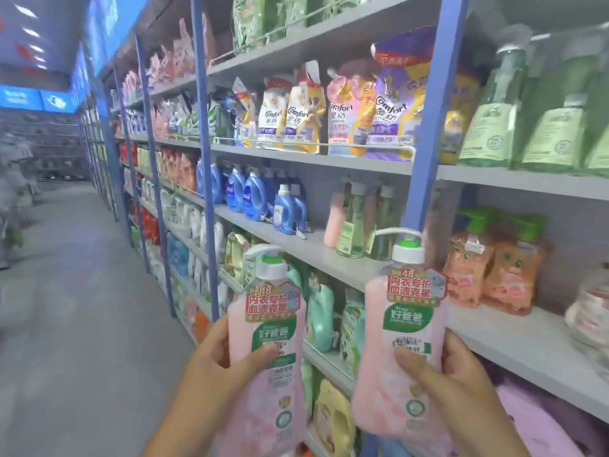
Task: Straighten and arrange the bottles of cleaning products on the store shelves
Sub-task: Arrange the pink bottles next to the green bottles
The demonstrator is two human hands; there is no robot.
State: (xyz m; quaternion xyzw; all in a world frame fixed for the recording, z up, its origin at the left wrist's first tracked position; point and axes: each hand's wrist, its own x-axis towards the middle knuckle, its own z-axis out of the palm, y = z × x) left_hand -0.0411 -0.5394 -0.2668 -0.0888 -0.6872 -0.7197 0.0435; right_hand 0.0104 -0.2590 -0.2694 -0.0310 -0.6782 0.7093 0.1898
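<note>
while my left hand (211, 361) grips one pink bottle (267, 351) and my right hand (461, 374) grips another pink bottle (403, 341), both stand upright in the air before the grey shelf (329, 258), near green bottles (352, 225).

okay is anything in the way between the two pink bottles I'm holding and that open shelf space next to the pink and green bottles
Nothing visible blocks it. The pink bottles are held in front of the shelf, and the bare stretch left of the shelved pink bottle lies open. The blue upright stands just right of it.
</note>
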